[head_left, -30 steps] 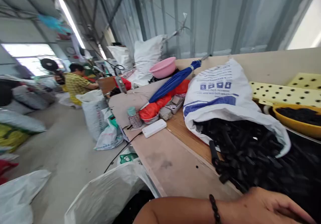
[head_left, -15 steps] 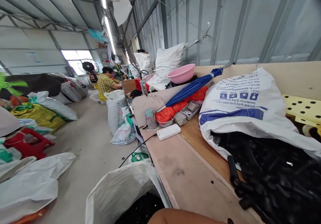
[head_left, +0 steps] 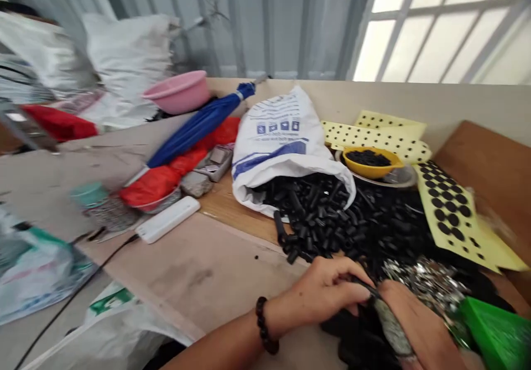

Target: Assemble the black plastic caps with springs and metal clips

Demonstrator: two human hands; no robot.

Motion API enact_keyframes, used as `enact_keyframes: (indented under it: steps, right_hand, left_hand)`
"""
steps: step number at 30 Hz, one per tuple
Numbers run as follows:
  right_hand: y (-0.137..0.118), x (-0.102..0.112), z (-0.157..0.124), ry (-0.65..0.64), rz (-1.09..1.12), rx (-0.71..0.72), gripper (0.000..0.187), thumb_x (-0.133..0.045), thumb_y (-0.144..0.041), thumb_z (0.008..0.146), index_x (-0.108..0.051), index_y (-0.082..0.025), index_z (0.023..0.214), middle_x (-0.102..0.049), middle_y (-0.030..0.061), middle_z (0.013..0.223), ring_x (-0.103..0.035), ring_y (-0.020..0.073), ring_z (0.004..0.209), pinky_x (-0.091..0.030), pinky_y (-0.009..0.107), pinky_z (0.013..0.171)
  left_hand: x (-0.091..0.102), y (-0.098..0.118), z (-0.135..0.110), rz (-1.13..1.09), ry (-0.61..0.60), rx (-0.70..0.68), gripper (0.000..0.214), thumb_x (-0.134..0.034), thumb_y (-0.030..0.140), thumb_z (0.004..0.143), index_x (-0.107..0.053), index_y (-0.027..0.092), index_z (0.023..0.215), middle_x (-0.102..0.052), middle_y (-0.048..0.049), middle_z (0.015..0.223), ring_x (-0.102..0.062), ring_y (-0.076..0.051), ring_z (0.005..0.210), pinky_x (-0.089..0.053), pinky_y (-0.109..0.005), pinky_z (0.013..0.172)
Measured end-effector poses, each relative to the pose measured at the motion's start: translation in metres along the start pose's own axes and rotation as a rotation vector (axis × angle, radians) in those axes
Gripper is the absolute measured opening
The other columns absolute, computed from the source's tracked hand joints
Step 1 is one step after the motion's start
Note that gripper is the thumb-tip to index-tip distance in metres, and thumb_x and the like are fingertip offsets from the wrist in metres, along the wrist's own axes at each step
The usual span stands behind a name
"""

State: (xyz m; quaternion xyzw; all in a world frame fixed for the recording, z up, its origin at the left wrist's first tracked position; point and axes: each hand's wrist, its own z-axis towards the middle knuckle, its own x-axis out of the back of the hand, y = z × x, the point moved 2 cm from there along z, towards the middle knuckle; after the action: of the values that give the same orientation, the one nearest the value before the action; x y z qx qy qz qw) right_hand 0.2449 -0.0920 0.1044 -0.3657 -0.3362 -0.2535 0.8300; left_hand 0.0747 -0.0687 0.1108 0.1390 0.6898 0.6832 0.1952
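My left hand (head_left: 327, 292), with a dark bead bracelet on its wrist, rests at the near edge of a heap of small black cylindrical parts (head_left: 332, 215). Its fingers are curled onto a slim dark piece that I cannot make out. My right hand (head_left: 415, 326) meets it from the right, fingers closed round a greyish blurred object. The black parts spill out of a white sack with blue print (head_left: 277, 143) lying on the wooden table (head_left: 199, 265).
A yellow bowl (head_left: 371, 160) of black bits and yellow perforated sheets (head_left: 452, 215) lie at the right. Shiny metal bits (head_left: 418, 276) and a green container (head_left: 493, 331) sit near my right hand. A white power bank (head_left: 168, 218), red bag, blue umbrella (head_left: 199, 126) and pink basin (head_left: 178, 90) lie left.
The view has swung right and down from the hall to the table. Both hands have come into view, meeting at the near edge of the black parts.
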Motion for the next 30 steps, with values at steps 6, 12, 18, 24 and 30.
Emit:
enact_keyframes:
  steps: [6,12,18,24,30]
  right_hand:
    - [-0.014,-0.007,0.011,-0.137,0.303,-0.026,0.028,-0.028,-0.029,0.093,-0.049,-0.021,0.076,-0.054,0.0018,0.069,-0.052,0.0155,0.063,-0.041,0.026,0.055]
    - [-0.005,-0.021,0.0,-0.183,0.525,-0.306,0.024,-0.033,-0.032,0.091,-0.048,-0.02,0.077,-0.053,0.0001,0.071,-0.047,0.0142,0.065,-0.037,0.024,0.058]
    - [-0.008,-0.018,0.002,-0.222,0.554,-0.33,0.025,-0.034,-0.031,0.092,-0.046,-0.02,0.074,-0.052,-0.0005,0.071,-0.048,0.014,0.067,-0.036,0.025,0.06]
    - [-0.014,-0.012,0.007,-0.207,0.379,-0.179,0.022,-0.031,-0.022,0.092,-0.05,-0.021,0.081,-0.054,0.0023,0.08,-0.051,0.016,0.075,-0.039,0.027,0.067]
    - [-0.013,-0.012,0.005,-0.148,0.174,0.022,0.023,-0.03,-0.015,0.09,-0.052,-0.02,0.092,-0.056,0.007,0.085,-0.051,0.0199,0.08,-0.042,0.031,0.069]
  left_hand:
    - [-0.002,-0.007,-0.003,0.035,0.022,-0.069,0.016,-0.056,0.022,0.077,-0.064,0.013,0.087,-0.057,0.0008,0.065,-0.052,-0.009,0.056,-0.04,-0.018,0.054]
    - [0.001,-0.004,-0.01,0.356,0.089,-0.307,0.014,-0.054,0.017,0.083,-0.064,0.015,0.092,-0.067,-0.0031,0.087,-0.058,-0.013,0.078,-0.042,-0.021,0.075]
    - [0.005,-0.009,-0.008,0.315,0.055,-0.249,0.016,-0.055,0.024,0.084,-0.064,0.016,0.094,-0.065,-0.0022,0.078,-0.057,-0.014,0.07,-0.043,-0.022,0.065]
    - [0.009,-0.02,-0.004,-0.017,0.077,-0.011,0.024,-0.057,0.034,0.081,-0.063,0.015,0.094,-0.058,-0.0005,0.069,-0.053,-0.011,0.061,-0.043,-0.02,0.057]
    - [0.005,-0.023,-0.006,-0.157,0.113,0.085,0.028,-0.065,0.037,0.074,-0.062,0.013,0.088,-0.059,-0.0001,0.066,-0.051,-0.008,0.054,-0.041,-0.018,0.052]
